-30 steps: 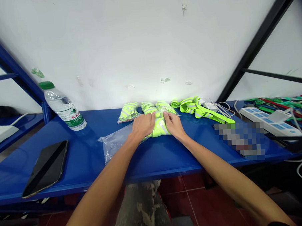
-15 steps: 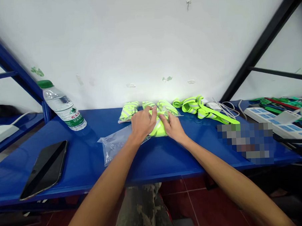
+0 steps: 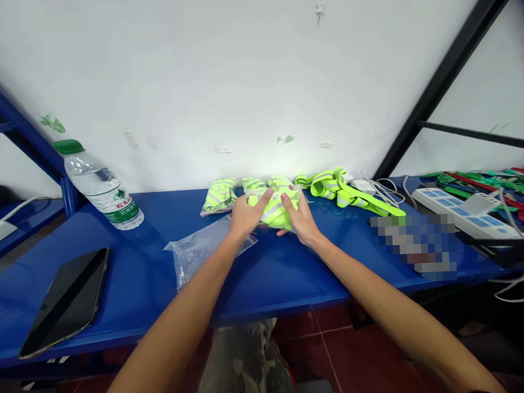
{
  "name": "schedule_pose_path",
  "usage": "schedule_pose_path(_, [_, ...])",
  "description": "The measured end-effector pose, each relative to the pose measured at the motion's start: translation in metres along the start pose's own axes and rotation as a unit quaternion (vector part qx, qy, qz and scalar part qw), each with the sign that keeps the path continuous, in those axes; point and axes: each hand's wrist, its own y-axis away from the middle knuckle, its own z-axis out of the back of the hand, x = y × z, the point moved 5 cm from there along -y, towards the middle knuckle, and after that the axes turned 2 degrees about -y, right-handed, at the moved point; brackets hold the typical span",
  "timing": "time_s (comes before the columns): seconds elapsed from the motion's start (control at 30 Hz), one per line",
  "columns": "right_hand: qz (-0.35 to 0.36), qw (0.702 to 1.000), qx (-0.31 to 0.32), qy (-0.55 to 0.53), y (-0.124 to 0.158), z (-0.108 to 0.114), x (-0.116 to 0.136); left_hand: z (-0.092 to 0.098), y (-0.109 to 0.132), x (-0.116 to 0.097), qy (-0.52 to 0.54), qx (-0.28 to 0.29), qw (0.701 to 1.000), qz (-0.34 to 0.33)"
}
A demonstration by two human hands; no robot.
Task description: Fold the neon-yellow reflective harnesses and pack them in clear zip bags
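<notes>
Folded neon-yellow reflective vest [image 3: 275, 212], silver-striped fabric, pinched between left hand [image 3: 246, 213] and right hand [image 3: 301, 215]

At 12 o'clock, the folded safety vest [image 3: 276, 212] is showing bright neon yellow-green with silver-grey reflective stripes. The bagged vests [image 3: 218, 196] just beside it and the loose reflective strap [image 3: 335, 184] at 1 o'clock are repeating this colour and stripe pattern. The shelf top [image 3: 266, 295] is shining deep blue. At 10 o'clock, the water bottle [image 3: 99, 186] is carrying a green cap and a green-and-red label. At 2 o'clock, the power strip [image 3: 458, 211] is showing white with blue panels. At 6 o'clock, the trousers [image 3: 245, 365] are showing a grey-green camouflage pattern.
</notes>
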Motion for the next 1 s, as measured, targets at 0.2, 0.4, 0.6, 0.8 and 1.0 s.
schedule_pose_path(0.2, [-0.008,1.000,-0.005,0.012,0.005,-0.008,0.003,0.000,0.006,-0.004,-0.140,-0.074,0.987,-0.036])
schedule_pose_path(0.4, [0.009,0.998,-0.039,0.050,0.008,-0.004,0.007,-0.002,0.009,-0.001,-0.156,-0.065,0.985,-0.017])
schedule_pose_path(0.6, [0.068,0.994,-0.039,0.069,0.008,-0.001,0.012,-0.005,0.008,-0.002,-0.172,-0.043,0.984,-0.020])
schedule_pose_path(0.8, [0.122,0.980,-0.049,0.149,0.004,0.005,0.014,0.000,0.005,-0.010,-0.175,-0.055,0.982,-0.051])
schedule_pose_path(1.0, [0.312,0.846,-0.030,0.432,0.015,0.001,0.040,0.014,-0.005,0.001,-0.091,-0.063,0.994,0.023])
